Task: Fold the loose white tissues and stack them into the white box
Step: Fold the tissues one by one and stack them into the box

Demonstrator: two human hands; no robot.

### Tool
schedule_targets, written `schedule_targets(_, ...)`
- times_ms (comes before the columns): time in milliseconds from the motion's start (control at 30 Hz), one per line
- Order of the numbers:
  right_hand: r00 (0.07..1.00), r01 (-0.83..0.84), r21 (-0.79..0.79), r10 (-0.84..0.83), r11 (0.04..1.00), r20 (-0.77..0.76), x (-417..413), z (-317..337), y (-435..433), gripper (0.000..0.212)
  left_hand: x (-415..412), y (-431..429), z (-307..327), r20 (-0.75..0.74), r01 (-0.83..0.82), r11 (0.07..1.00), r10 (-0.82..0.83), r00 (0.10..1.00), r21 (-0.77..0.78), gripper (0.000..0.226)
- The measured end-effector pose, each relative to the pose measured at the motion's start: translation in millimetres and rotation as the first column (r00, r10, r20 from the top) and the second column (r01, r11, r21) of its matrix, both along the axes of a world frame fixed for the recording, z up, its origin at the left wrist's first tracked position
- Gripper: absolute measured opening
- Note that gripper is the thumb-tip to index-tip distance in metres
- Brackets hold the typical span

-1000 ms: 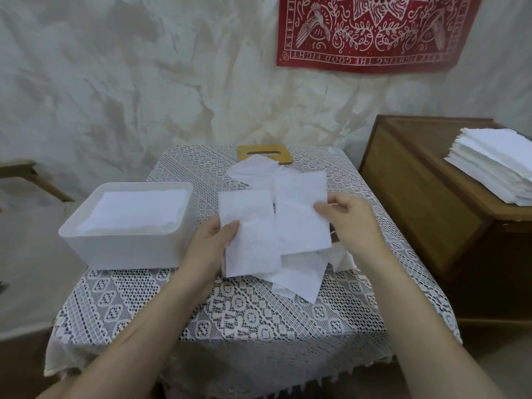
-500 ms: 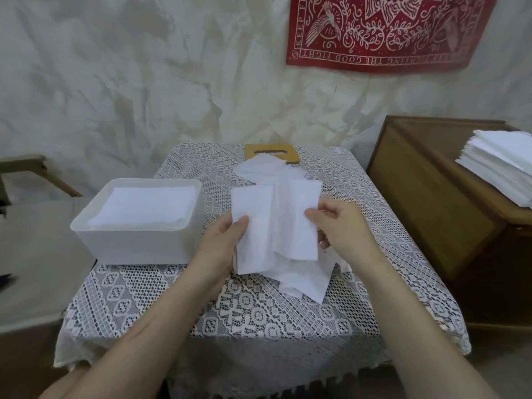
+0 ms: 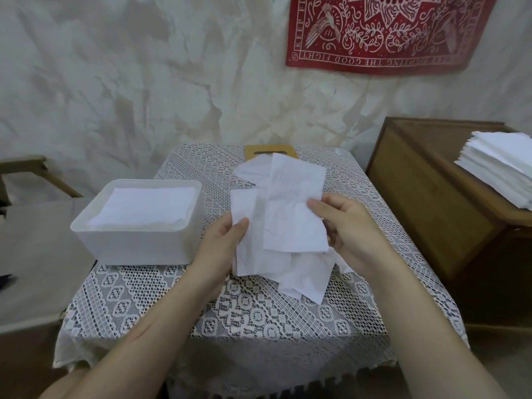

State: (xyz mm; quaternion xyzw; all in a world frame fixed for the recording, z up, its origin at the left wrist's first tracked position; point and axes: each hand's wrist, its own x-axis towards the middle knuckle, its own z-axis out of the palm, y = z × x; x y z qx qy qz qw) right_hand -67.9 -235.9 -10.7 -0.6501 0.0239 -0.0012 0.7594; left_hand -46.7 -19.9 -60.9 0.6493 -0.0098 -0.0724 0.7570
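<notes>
Box [image 3: 135, 240] sits on the left side of the lace-covered desk [image 3: 259, 312], top open. It holds a flat stack of folded tissues [image 3: 146, 205] that comes up close to the rim; count not readable. Cabinet [image 3: 426, 203] right of the desk carries a separate tall stack of white sheets [image 3: 501, 168]. Tissue [image 3: 290, 208] in work is held up over desk centre between both grips, right of the box and not touching it. Left grip [image 3: 221, 246] is clamped on its left edge, thumb on the front face, fingers behind. Right grip [image 3: 345, 228] is clamped on the right edge about mid-height, thumb in front, fingers curled behind. Sheet is creased with a vertical fold line: narrow left panel sits lower, wider right panel sits higher and slightly tilted. Its bottom overlaps the loose pile [image 3: 305, 280] on the desk; can't tell if the lower edge touches it. Pile spreads from under the grips toward the near right, one corner pointing at the near edge. More loose sheets show behind the held one, reaching the wooden board [image 3: 259, 148] at the desk's far edge. Red banner [image 3: 388, 33] hangs on the wall above.
</notes>
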Motion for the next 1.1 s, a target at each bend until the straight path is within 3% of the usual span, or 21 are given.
schedule_targets(200, 1.0, -0.007, -0.251, 0.013, 0.968, 0.021, 0.7, -10.7, 15.7, 0.01, -5.1, -6.5, 2.6, 0.003, 0.016, 0.997, -0.016, 1.0, -0.074, 0.024)
schedule_targets(300, 0.999, 0.003, -0.289, 0.008, 0.957, 0.038, 2.1, -14.0, 24.2, 0.011, -7.0, -10.0, 4.8, 0.0, 0.003, 0.995, -0.003, 1.0, -0.096, 0.027)
schedule_targets(467, 0.999, -0.001, -0.281, 0.012, 0.96, 0.038, 5.4, -18.5, 27.5, 0.013, -4.8, -8.7, 2.8, -0.032, -0.008, 0.993, 0.004, 0.999, -0.118, 0.04)
schedule_targets(767, 1.0, -0.019, -0.26, 0.024, 0.965, 0.017, 6.6, -20.6, 31.1, 0.008, -4.5, -4.7, -2.2, 0.032, 0.047, 0.995, -0.044, 0.999, -0.089, 0.028)
schedule_targets(967, 0.998, -0.062, -0.128, 0.058, 0.99, -0.034, 4.1, -17.0, 29.5, 0.009, -4.8, -6.1, -1.7, 0.034, 0.04, 0.994, -0.037, 0.999, -0.101, 0.028)
schedule_targets(1100, 1.0, -0.015, -0.204, 0.016, 0.979, 0.003, 5.5, -18.6, 29.0, 0.004, -4.9, -6.7, -2.0, 0.041, 0.046, 0.994, -0.043, 0.998, -0.101, 0.029)
